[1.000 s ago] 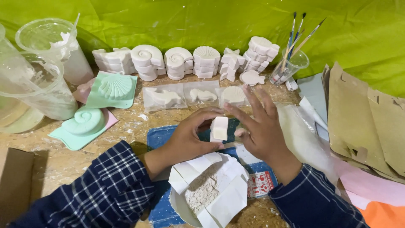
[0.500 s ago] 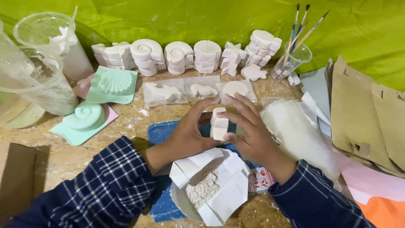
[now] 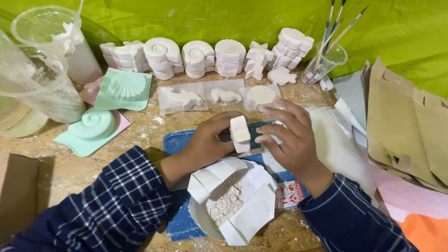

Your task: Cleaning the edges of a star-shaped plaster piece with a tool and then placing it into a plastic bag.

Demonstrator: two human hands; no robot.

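Left hand (image 3: 205,144) fingers grip a white plaster block (image 3: 240,133), right hand (image 3: 291,140) fingers spread open beside it; beyond the fingers, finished casts (image 3: 205,58) already stand stacked

We cannot see the lower part of the white plaster block (image 3: 240,133), since our left hand (image 3: 207,142) wraps it. Our right hand (image 3: 289,140) hides part of the dark green pad (image 3: 259,130). Folded paper covers most of the white bowl (image 3: 198,217). The clear tub (image 3: 28,93) and the orange sheet (image 3: 424,233) run off the edges.
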